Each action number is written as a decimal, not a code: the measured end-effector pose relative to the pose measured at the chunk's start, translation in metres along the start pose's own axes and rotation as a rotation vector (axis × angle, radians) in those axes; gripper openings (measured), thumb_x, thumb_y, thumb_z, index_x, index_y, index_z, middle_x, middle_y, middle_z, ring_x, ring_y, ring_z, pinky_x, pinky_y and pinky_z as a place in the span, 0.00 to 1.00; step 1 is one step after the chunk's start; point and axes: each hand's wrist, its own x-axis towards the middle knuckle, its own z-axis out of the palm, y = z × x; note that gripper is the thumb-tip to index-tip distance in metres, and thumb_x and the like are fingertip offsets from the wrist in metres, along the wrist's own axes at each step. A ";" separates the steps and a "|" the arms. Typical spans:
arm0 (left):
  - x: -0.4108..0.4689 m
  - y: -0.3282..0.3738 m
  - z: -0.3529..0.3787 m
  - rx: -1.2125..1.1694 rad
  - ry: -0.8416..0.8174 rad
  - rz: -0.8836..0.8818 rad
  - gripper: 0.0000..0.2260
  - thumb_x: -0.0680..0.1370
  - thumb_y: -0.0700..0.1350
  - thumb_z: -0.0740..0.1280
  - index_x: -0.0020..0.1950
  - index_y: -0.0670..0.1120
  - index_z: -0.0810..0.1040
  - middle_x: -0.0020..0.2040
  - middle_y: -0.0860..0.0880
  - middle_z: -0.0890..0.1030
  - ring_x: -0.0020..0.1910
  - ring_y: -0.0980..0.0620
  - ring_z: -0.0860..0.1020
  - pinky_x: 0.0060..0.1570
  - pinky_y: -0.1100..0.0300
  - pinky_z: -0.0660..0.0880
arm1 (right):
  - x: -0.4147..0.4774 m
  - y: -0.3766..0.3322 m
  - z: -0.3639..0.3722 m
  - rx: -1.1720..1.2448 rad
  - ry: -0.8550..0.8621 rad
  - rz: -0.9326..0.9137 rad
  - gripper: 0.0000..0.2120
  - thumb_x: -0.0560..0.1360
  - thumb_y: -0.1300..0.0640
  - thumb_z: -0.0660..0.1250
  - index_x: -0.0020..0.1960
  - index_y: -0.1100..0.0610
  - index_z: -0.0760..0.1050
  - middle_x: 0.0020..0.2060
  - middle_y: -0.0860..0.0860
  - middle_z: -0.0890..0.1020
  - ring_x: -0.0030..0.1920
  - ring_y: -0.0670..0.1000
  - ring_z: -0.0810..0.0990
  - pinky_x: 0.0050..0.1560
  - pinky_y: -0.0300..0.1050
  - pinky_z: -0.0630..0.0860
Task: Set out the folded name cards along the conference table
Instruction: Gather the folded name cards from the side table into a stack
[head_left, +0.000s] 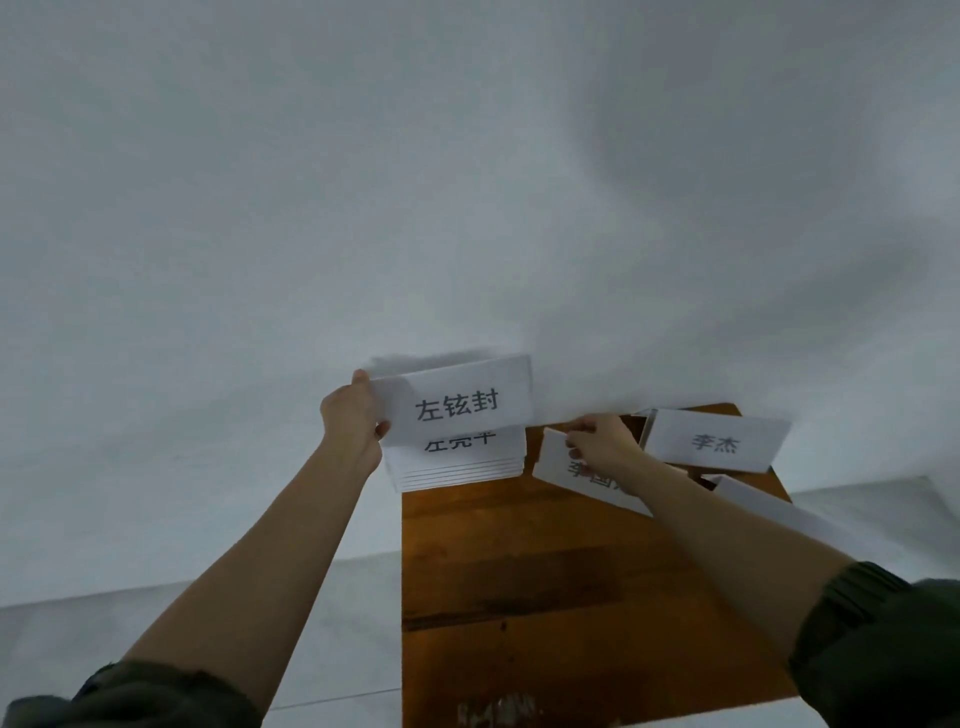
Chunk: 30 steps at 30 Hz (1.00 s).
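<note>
Head view: left hand (353, 421) grips a stack of name cards (457, 462); right hand (597, 441) pinches a tilted card (553, 457), covering its print, beside the 李杰 card (714, 441) on the wooden table (519, 571).

Wears a dark olive-green top with long sleeves. Shows the left sleeve (156, 696) left of the wooden table (519, 571), bunched in soft folds; the right sleeve (872, 639) at the table's right edge, with ribbed cuff. Leaves forearms bare.
</note>
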 end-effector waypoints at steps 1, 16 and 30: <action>0.002 -0.003 0.002 0.016 0.004 -0.006 0.08 0.81 0.48 0.62 0.48 0.44 0.73 0.42 0.47 0.75 0.42 0.48 0.76 0.42 0.54 0.75 | 0.000 -0.005 0.003 0.008 -0.017 -0.015 0.12 0.80 0.60 0.63 0.62 0.57 0.76 0.49 0.56 0.81 0.49 0.57 0.82 0.46 0.52 0.82; 0.032 -0.038 -0.020 0.549 -0.050 0.136 0.16 0.81 0.49 0.60 0.62 0.39 0.74 0.57 0.39 0.78 0.52 0.41 0.77 0.46 0.56 0.75 | 0.003 -0.052 0.051 -0.112 -0.094 -0.165 0.14 0.78 0.65 0.56 0.62 0.59 0.72 0.55 0.57 0.80 0.53 0.58 0.80 0.49 0.53 0.81; -0.017 -0.048 0.006 0.776 0.046 0.709 0.17 0.80 0.44 0.61 0.69 0.45 0.70 0.68 0.45 0.71 0.67 0.46 0.69 0.64 0.49 0.69 | 0.001 -0.028 -0.003 0.003 0.029 -0.143 0.24 0.80 0.61 0.61 0.75 0.58 0.64 0.69 0.56 0.73 0.61 0.56 0.77 0.60 0.52 0.77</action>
